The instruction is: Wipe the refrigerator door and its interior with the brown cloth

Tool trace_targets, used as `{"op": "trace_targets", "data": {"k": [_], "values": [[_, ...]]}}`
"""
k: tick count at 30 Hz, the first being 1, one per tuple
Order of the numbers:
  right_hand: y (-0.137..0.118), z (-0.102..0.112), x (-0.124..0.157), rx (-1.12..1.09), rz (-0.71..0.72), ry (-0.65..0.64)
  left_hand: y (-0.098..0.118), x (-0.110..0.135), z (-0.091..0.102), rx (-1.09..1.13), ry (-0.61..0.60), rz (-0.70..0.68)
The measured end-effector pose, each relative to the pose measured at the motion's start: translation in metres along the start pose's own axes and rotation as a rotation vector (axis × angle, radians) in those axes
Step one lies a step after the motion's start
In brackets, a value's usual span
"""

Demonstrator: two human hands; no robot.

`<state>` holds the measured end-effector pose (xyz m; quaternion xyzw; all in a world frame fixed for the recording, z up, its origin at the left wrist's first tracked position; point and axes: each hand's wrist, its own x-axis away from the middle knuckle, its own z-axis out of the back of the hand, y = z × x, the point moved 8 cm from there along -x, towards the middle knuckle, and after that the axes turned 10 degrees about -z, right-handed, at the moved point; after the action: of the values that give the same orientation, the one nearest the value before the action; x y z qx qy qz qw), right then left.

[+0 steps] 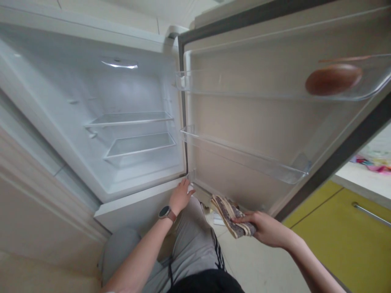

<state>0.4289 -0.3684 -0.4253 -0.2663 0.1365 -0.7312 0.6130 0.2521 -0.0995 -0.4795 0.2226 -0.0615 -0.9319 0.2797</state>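
Gripping a folded cloth [227,215] in the right hand [266,228], with left hand [181,194] down by the fridge door [244,118], can't tell if grabbing anything lol.

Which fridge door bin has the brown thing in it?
The upper bin: the brown thing sits toward its right end, while the bin below shows nothing like it.

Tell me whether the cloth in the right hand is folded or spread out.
Folded: the cloth is a compact, layered bundle in the right hand, with several striped edges lying close together.
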Motion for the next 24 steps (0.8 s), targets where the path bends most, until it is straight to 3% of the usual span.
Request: {"op": "trace_targets", "data": {"k": [7,17,24], "values": [[-0.013,-0.008,-0.034,0.044,0.035,0.065,0.009,0.001,0.002,-0.036,0.008,0.015],[-0.061,-0.034,-0.094,0.182,-0.038,0.158,0.005,0.004,0.009,-0.013,-0.024,0.013],[-0.063,-0.024,-0.085,0.076,0.070,0.024,0.000,0.005,0.011,-0.034,-0.040,0.003]]}}
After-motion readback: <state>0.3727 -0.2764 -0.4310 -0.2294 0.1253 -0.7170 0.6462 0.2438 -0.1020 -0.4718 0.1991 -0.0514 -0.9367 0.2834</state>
